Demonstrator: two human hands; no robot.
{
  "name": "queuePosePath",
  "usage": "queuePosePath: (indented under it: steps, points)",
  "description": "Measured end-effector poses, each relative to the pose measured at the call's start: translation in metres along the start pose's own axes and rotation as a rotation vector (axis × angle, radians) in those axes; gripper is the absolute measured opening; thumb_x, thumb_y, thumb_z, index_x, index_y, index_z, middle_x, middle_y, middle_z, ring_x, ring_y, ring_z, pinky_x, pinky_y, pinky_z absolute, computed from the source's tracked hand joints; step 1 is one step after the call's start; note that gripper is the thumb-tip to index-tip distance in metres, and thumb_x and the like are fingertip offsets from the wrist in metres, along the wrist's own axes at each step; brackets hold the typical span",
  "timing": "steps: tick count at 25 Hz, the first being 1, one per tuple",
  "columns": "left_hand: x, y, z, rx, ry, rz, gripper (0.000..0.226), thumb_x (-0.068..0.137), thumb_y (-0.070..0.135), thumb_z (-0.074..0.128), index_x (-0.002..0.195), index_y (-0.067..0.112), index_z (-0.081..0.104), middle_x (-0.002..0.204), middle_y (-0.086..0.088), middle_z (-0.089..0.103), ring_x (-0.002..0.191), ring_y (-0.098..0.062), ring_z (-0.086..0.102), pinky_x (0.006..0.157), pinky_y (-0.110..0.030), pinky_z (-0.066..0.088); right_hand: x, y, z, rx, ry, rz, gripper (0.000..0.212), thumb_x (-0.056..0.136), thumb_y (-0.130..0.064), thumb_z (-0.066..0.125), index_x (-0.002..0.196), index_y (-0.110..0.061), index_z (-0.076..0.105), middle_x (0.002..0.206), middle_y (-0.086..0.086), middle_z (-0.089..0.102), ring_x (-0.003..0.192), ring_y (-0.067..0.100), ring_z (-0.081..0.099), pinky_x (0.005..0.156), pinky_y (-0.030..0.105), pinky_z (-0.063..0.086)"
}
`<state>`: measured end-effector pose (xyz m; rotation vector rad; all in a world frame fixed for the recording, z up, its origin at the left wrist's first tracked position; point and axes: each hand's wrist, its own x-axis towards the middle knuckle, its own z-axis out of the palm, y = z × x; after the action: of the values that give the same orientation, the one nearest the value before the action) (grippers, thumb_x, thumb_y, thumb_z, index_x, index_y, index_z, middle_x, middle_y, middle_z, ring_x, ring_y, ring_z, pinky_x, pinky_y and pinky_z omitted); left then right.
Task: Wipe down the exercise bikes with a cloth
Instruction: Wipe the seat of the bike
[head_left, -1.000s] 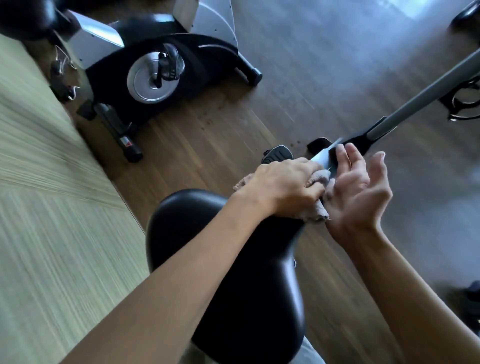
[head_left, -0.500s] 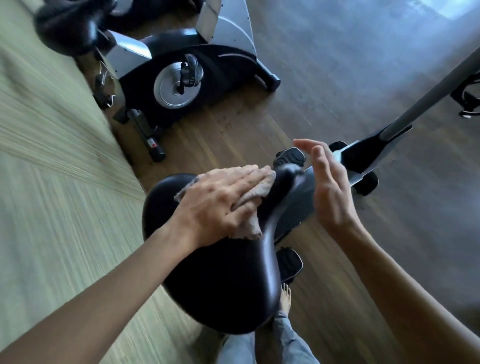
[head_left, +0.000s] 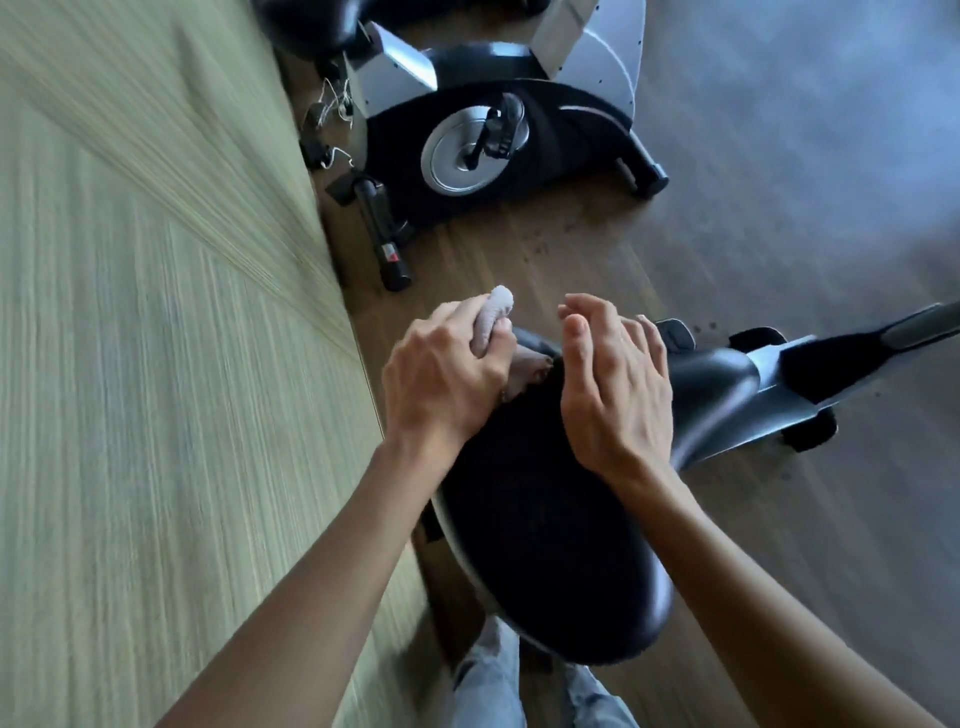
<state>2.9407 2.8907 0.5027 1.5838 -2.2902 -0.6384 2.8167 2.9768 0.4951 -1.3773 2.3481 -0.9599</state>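
A black bike saddle (head_left: 545, 530) fills the lower middle of the view. At its far left edge my left hand (head_left: 447, 379) grips a bunched grey cloth (head_left: 496, 314), whose end pokes out above my fingers. My right hand (head_left: 613, 384) hovers over the saddle's front part with fingers relaxed and loosely bent, holding nothing. The near bike's silver and black frame (head_left: 769, 384) runs off to the right under the saddle.
A second exercise bike (head_left: 483, 130) with a silver flywheel and pedal stands on the wooden floor ahead. A pale green wall (head_left: 156, 364) runs along the left. Cables and plugs (head_left: 327, 130) lie by its base. My jeans (head_left: 493, 680) show below the saddle.
My left hand has gone from pressing the cloth flat on the saddle to bunching it at the far left edge. The right hand has come over the saddle. The view has swung.
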Motion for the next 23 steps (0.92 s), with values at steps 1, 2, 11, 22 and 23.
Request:
queuePosePath:
  steps: [1,2,11,22,23]
  points:
    - [-0.008,-0.004,0.000,-0.046,0.030,-0.026,0.039,0.100,0.043,0.048,0.135,0.032,0.062,0.131,0.007,0.065,0.114,-0.021,0.061,0.085,-0.031,0.043,0.002,-0.001,0.001,-0.031,-0.015,-0.006,0.053,0.102,-0.050,0.015,0.128,-0.024,0.052,0.125,-0.007,0.065,0.124,0.011,0.048,0.119,0.040,0.024]
    - [-0.015,-0.008,0.001,-0.085,0.059,-0.048,0.044,0.100,0.043,0.047,0.141,0.028,0.058,0.135,0.006,0.063,0.118,-0.020,0.060,0.089,-0.032,0.045,0.004,-0.002,0.001,-0.068,-0.032,-0.023,0.054,0.102,-0.052,0.015,0.130,-0.024,0.051,0.126,-0.008,0.064,0.123,0.011,0.047,0.118,0.040,0.024]
    - [-0.074,-0.012,0.009,-0.241,0.201,-0.019,0.062,0.100,0.040,0.035,0.152,0.008,0.044,0.153,-0.014,0.047,0.145,-0.027,0.041,0.119,-0.044,0.037,0.001,-0.013,-0.006,-0.100,-0.121,-0.025,0.046,0.100,-0.055,0.024,0.126,-0.031,0.054,0.124,-0.009,0.064,0.119,0.015,0.051,0.088,0.030,0.033]
    - [-0.159,0.078,-0.028,-0.025,0.199,0.270,0.040,0.102,0.041,0.042,0.115,0.011,0.064,0.102,-0.006,0.072,0.091,-0.026,0.068,0.068,-0.041,0.056,-0.100,0.045,-0.140,0.393,-0.073,-0.097,0.041,0.103,-0.044,0.039,0.114,-0.017,0.067,0.109,-0.006,0.070,0.106,0.015,0.064,0.099,0.045,0.050]
    - [-0.168,0.102,-0.022,-0.021,0.167,0.314,0.037,0.103,0.042,0.044,0.114,0.012,0.063,0.101,-0.005,0.071,0.090,-0.027,0.067,0.069,-0.042,0.055,-0.116,0.058,-0.165,0.408,-0.083,-0.079,0.035,0.102,-0.045,0.042,0.113,-0.021,0.066,0.107,-0.006,0.071,0.104,0.018,0.067,0.097,0.048,0.052]
